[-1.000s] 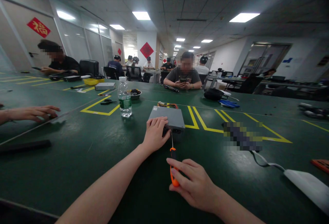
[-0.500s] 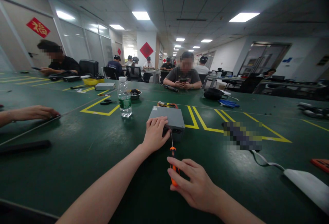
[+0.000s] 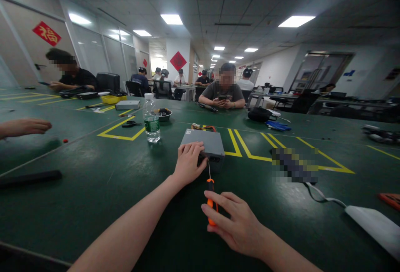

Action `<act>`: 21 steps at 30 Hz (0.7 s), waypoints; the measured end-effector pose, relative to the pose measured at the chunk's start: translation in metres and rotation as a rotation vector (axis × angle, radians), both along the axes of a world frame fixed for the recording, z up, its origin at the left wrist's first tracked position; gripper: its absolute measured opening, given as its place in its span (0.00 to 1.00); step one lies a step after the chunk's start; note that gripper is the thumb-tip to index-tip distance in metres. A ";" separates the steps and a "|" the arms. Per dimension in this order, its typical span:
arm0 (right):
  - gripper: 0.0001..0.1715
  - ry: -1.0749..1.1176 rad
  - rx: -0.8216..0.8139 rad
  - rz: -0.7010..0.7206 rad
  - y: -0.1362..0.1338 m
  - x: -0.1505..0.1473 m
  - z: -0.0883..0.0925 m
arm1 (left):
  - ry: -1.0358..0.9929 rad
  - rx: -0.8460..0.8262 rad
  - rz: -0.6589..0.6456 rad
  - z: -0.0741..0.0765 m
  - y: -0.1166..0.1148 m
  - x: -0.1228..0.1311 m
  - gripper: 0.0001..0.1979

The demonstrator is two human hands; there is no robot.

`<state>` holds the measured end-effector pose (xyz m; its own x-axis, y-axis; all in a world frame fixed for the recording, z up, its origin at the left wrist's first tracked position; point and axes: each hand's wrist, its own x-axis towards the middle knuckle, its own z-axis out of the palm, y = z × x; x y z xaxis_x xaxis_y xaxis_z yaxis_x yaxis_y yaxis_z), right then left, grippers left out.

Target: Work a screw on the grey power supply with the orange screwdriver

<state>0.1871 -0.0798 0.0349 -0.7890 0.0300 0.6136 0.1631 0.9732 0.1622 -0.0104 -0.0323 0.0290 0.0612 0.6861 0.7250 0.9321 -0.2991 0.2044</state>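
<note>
A grey metal computer power supply [image 3: 212, 140] rests on the green table, its bundle of coloured wires [image 3: 200, 127] at the far side. My left hand [image 3: 190, 159] grips its near left corner, fingers laid over the top and thumb down on the front face. In my right hand [image 3: 233, 220] is an orange and black screwdriver [image 3: 211, 201], held by the handle between thumb and fingers. The shaft points away from me and its tip meets the front face beside my left thumb. Whatever the tip touches is too small to make out.
A water bottle [image 3: 151, 120] stands left of the power supply, near a metal bowl [image 3: 164, 115]. Another person's hand [image 3: 26, 127] is at the left, near a small red object [image 3: 65, 140]. Right lie blue gloves [image 3: 278, 126] and a white power strip [image 3: 371, 226]. A person [image 3: 223, 88] sits opposite.
The screwdriver handle has turned a little in my right fingers, which shifted slightly. My left hand and the power supply stayed put. The other person's hand drew back left, leaving the red object.
</note>
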 end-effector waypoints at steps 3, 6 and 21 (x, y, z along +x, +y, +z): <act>0.12 0.037 0.016 0.029 0.003 -0.001 -0.007 | -0.001 0.004 0.000 -0.001 0.000 0.000 0.13; 0.12 0.054 -0.033 0.029 0.006 -0.001 -0.014 | -0.006 0.005 0.000 -0.001 0.000 0.000 0.13; 0.12 0.026 -0.021 0.026 0.006 0.001 -0.011 | 0.001 -0.004 0.005 0.000 0.000 0.000 0.13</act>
